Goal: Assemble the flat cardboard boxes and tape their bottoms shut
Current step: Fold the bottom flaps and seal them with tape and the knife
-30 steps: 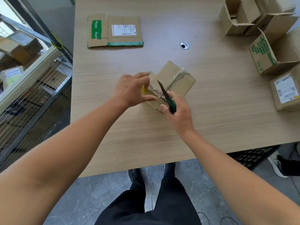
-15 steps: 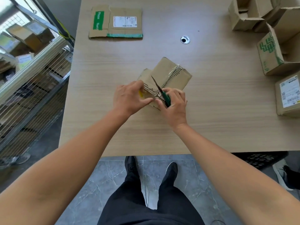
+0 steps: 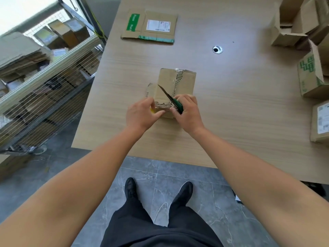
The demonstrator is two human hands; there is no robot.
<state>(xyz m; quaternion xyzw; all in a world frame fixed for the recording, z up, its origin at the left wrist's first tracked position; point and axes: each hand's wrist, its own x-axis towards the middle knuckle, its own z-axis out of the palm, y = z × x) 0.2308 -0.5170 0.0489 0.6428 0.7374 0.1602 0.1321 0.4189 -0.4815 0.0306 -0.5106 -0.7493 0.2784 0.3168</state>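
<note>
Box (image 3: 175, 82) at the table's (image 3: 231, 113) middle looks nearly sealed: left hand (image 3: 140, 114) pinches tape (image 3: 164, 106), right hand (image 3: 188, 115) grips scissors (image 3: 169, 97). Built boxes (image 3: 309, 75) at the table's right; one flat box (image 3: 151, 25) at its far edge remains

The tabletop (image 3: 231, 104) is pale wood-grain laminate, smooth with a soft sheen. The box (image 3: 167, 81) is matt brown corrugated cardboard, its torn edges rough with the fluting bared, and it is crossed by clear, glossy, crinkled tape (image 3: 175, 75). The scissors (image 3: 170, 99) have dark metal blades and a green plastic handle. A shiny metal grommet (image 3: 217, 49) sits in the tabletop. The flattened box (image 3: 160, 33) carries a white paper label (image 3: 158, 25). The floor (image 3: 204, 184) is smooth grey veined tile.
</note>
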